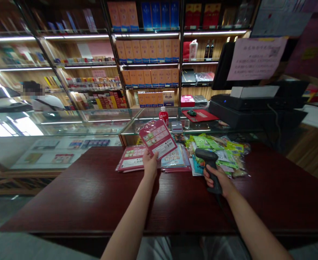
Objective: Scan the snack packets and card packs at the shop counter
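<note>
My left hand (150, 163) is closed on the lower edge of a pink flat packet (157, 138) and holds it up, tilted, above the dark red wooden table (94, 195). My right hand (218, 179) grips the handle of a black barcode scanner (209, 164), whose head points toward the raised packet. Under the left hand lie more pink packets (130, 159) and a stack of similar flat packets (176, 159). A heap of green and yellow snack bags (224, 151) lies just behind the scanner.
A glass display counter (102, 124) runs behind the table, with a red-capped bottle (163, 116) on it. A black register with a screen and a paper notice (253, 94) stands at right. Shelves of boxed goods (148, 54) fill the back wall. A person (43, 99) sits at left.
</note>
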